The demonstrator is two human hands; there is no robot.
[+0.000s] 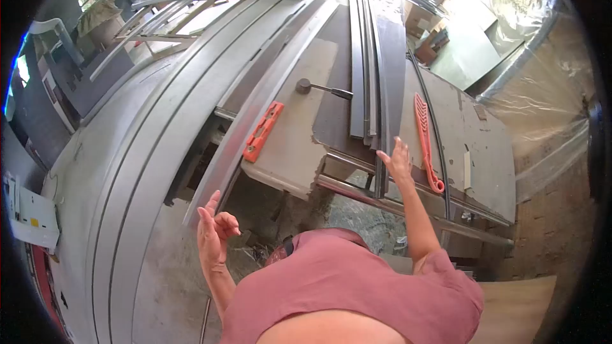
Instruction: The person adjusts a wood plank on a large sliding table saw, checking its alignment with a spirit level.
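Note:
My left hand [217,230] is raised near the lower end of a long grey metal profile [237,132], its fingers apart and partly bent. No object shows in it. My right hand [398,163] hovers at, or touches, the near end of a wide dark strip [390,57]; its fingers are stretched and spread. Just left of it lie several narrow dark metal bars [358,70]. An orange spirit level [263,131] rests beside the profile. Beyond it lies a mallet [322,88] with a round head. Right of my right hand is a long red slotted tool [426,143] with a looped end.
The worktable [287,169] has a worn board top and a metal rail [414,210] along its near edge. Long grey panels [172,134] curve past on the left. A thin black strip [435,127] crosses the table's right side. Plastic sheeting [548,95] hangs at the far right.

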